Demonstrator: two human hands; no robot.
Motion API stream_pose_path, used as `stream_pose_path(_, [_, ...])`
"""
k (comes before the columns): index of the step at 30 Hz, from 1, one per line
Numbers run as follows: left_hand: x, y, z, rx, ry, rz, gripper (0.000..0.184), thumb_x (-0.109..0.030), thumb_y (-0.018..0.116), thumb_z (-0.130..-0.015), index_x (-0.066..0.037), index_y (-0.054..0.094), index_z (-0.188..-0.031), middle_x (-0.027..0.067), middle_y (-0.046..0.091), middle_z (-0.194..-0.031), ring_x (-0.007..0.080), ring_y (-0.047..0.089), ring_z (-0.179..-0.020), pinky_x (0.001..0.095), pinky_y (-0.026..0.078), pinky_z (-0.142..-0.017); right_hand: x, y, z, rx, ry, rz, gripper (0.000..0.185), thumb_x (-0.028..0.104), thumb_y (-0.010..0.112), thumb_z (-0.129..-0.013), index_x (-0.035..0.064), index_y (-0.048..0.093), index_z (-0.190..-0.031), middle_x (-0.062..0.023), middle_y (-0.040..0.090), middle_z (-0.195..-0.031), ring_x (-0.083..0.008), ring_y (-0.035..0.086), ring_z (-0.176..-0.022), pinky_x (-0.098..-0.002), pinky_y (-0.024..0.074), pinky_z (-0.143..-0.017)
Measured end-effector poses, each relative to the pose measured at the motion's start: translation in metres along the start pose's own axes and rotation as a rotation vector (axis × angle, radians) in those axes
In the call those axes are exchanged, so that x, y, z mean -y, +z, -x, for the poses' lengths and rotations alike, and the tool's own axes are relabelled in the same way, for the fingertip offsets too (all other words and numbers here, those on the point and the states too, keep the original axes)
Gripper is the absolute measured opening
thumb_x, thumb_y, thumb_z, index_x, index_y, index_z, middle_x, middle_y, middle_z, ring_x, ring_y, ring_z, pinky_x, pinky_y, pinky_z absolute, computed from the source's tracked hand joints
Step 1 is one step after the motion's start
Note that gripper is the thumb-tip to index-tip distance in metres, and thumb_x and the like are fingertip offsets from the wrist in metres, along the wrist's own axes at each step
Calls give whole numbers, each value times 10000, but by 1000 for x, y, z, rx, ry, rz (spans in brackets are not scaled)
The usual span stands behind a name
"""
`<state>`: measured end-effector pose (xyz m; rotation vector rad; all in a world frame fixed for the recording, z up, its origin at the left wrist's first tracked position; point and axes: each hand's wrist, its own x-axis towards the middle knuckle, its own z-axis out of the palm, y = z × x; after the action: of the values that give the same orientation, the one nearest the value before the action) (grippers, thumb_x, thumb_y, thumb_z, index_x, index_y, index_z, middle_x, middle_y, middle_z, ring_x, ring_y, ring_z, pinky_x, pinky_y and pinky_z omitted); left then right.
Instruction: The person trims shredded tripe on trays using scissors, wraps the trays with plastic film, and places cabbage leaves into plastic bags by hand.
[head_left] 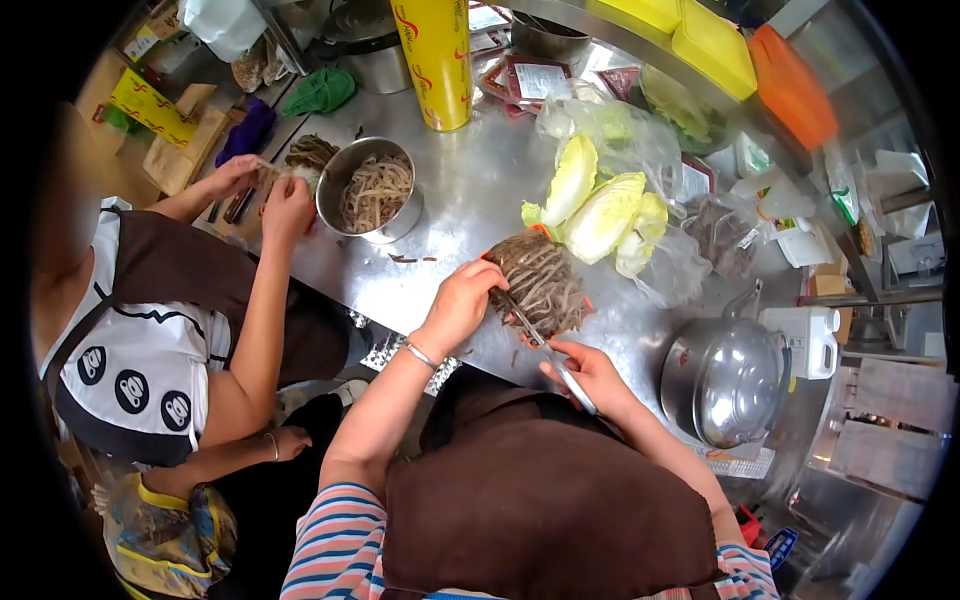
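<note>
My left hand [466, 304] pinches the edge of the brown strips [548, 278], likely to steady them; my right hand [594, 378] grips a metal tool [574, 383] against them. They lie before me beside the cabbage [604, 216], seemingly for easy reach.

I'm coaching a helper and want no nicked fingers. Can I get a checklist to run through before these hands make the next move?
1. Right hand gripping the metal tool: ok.
2. Left hand at the brown pile: ok, fingertips at its near left edge.
3. Left fingertips well clear of the tool's far end: not ok, they are right beside it.
4. Tool's far end open or closed: cannot tell, too small.
5. Co-worker's hands away from the tool: ok, they are over by the pot.
6. Kettle apart from the right hand: ok, it stands to the right.
</note>
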<state>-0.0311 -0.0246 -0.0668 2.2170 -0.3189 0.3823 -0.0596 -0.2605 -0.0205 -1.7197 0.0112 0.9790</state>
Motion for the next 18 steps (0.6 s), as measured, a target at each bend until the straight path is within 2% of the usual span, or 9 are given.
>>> stream_pose_path(1, [2,4,4,35,-49,51,233,114,489,-690,-47,587,-828,101,596,-924,311,575,-876,368,474,-776,4,-1,4,-1,4,1,450,285,651,-851,46,535,-1214,34,477,-553,-54,426,-411,-209,331,-385])
stream_pose_path(3, [5,7,4,69,-95,105,211,101,501,-691,-47,590,-812,94,603,-900,305,577,-866,369,475,-772,12,-3,8,37,210,18,394,250,645,-846,18,574,-1157,-36,577,-682,-84,481,-616,-254,414,-597])
stream_pose_path(4, [6,7,3,84,-53,51,199,85,512,-692,-51,594,-813,91,606,-892,306,577,-856,366,476,-769,7,-2,4,35,213,19,394,250,645,-846,18,574,-1157,-36,577,-682,-84,481,-616,-254,414,-597])
stream_pose_path(6, [4,7,5,100,-14,-1,187,68,523,-693,-54,598,-814,88,609,-884,307,577,-845,363,477,-765,-9,4,-8,-36,-32,204,434,242,654,-845,-11,545,-1180,-52,597,-704,-89,513,-635,-252,426,-607])
stream_pose_path(8, [3,7,6,44,-6,-28,179,45,525,-703,-65,607,-818,72,610,-890,299,574,-850,369,471,-783,-12,0,-10,-37,-22,238,452,240,657,-844,-9,530,-1200,-57,603,-718,-97,532,-654,-253,438,-626])
stream_pose_path(10, [-1,4,4,32,41,-46,180,39,528,-709,-71,617,-821,65,613,-892,285,576,-863,367,466,-792,3,-4,2,1,31,79,476,278,662,-844,14,523,-1215,28,509,-591,-56,459,-451,-215,341,-403])
stream_pose_path(11, [-2,4,8,20,76,-65,182,33,531,-714,-77,626,-823,57,615,-894,270,577,-876,366,462,-801,9,-7,10,2,40,78,476,278,662,-844,14,523,-1215,28,509,-591,-56,459,-451,-215,341,-403])
stream_pose_path(13, [1,8,11,44,86,-87,179,26,537,-711,-81,631,-820,49,616,-895,262,574,-889,370,450,-824,22,-16,26,51,194,53,424,243,656,-846,16,547,-1187,8,589,-696,-46,504,-606,-208,404,-556])
stream_pose_path(18, [0,8,10,69,66,-171,173,16,548,-701,-88,640,-805,40,619,-899,248,566,-906,373,426,-861,16,-28,45,67,240,-23,416,250,657,-847,20,554,-1178,32,574,-684,-27,489,-594,-192,383,-533])
